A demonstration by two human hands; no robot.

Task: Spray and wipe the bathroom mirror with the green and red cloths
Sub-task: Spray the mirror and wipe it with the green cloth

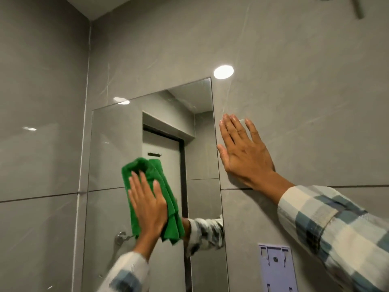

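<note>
A tall frameless mirror (117, 144) hangs on the grey tiled wall, reflecting a door and a checked sleeve. My left hand (148, 204) lies flat on a folded green cloth (166, 224), pressing it against the glass in the mirror's middle. My right hand (245, 153) rests flat on the wall tile just right of the mirror's edge, fingers spread and holding nothing. No red cloth or spray bottle is in view.
A pale lilac plastic wall bracket (275, 268) is fixed to the tile below my right arm. A chrome fitting (121, 238) shows in the mirror's lower left. A shower arm (359, 7) juts out at the top right. The wall corner lies to the left.
</note>
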